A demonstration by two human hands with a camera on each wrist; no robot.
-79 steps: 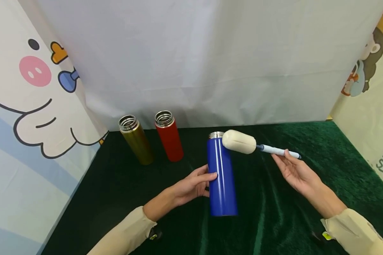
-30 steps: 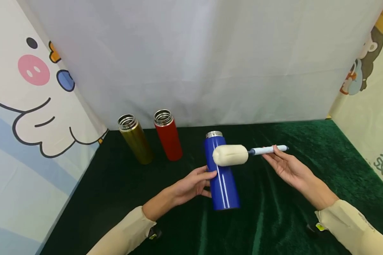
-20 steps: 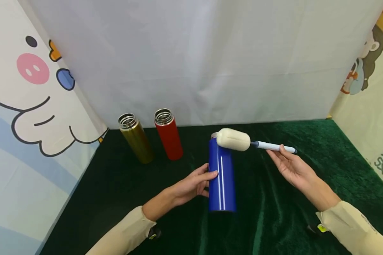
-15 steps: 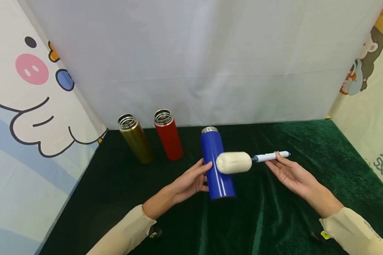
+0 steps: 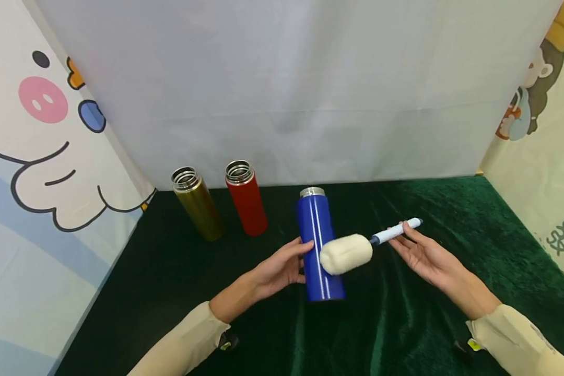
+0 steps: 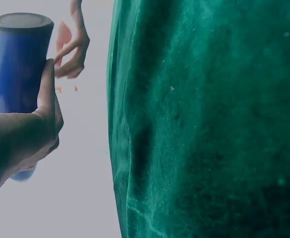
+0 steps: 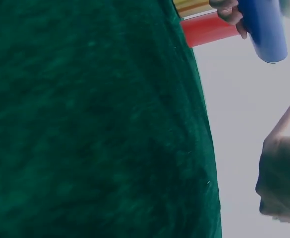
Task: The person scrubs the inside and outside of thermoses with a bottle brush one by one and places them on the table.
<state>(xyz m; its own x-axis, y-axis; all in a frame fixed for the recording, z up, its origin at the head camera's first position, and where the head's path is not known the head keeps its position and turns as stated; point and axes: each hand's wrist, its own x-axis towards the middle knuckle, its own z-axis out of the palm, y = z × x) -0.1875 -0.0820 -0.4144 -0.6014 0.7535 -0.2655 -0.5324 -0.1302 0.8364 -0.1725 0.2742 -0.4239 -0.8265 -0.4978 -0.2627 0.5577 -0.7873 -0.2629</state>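
A blue steel bottle (image 5: 317, 235) with an open silver mouth stands on the green velvet cloth (image 5: 427, 313), leaning slightly. My left hand (image 5: 286, 263) grips its lower left side, thumb in front. In the left wrist view the blue bottle (image 6: 16, 59) sits in my left hand (image 6: 28, 134). My right hand (image 5: 401, 237) pinches the pale blue handle (image 5: 396, 232) of a bottle brush. Its cream sponge head (image 5: 346, 254) lies against the bottle's right side, low on the body. The right wrist view shows the blue bottle (image 7: 264, 29) and my right hand (image 7: 284, 183).
A red bottle (image 5: 246, 198) and a gold bottle (image 5: 197, 203), both open, stand at the back left near the white backdrop (image 5: 286, 94). Cartoon-printed panels (image 5: 37, 156) wall off the left and right sides.
The sponge head rubbed up to the bottle's mouth and back down its side, ending lower than before. The bottle rocked in my left hand and the brush handle now tilts upward.
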